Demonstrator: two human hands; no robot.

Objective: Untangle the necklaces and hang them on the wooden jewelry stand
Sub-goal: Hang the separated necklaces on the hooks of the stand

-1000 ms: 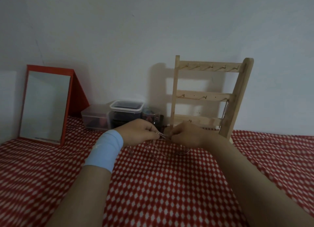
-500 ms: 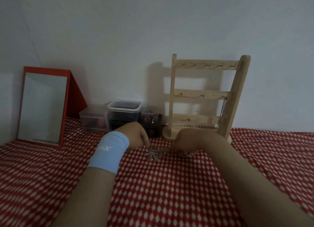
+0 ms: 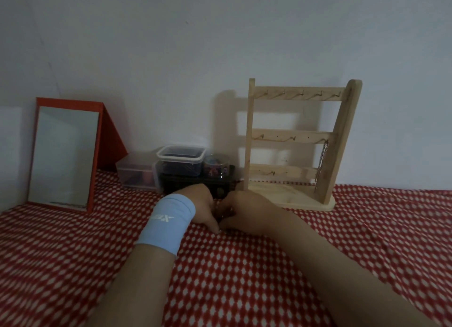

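The wooden jewelry stand [image 3: 340, 140] stands upright by the wall, right of centre, with three rows of hooks. One silver chain [image 3: 322, 164] hangs from the right end of its middle row. My left hand [image 3: 204, 208], with a light blue wristband, and my right hand [image 3: 245, 211] are pressed together on the red checked cloth just in front of the stand's left post. Their fingers are curled shut around the tangled necklaces [image 3: 221, 216], of which only a sliver shows between the hands.
A red-framed mirror [image 3: 63, 153] leans at the back left. A clear box [image 3: 137, 173], a lidded tub [image 3: 181, 153], a round jar [image 3: 216, 165] and a dark box [image 3: 193, 183] sit by the wall behind my hands. Red checked cloth [image 3: 244, 277] covers the surface.
My hands have come down from a raised pinch onto the cloth and closed together. The star-shaped pendant seen lying between them half a second ago is now covered.
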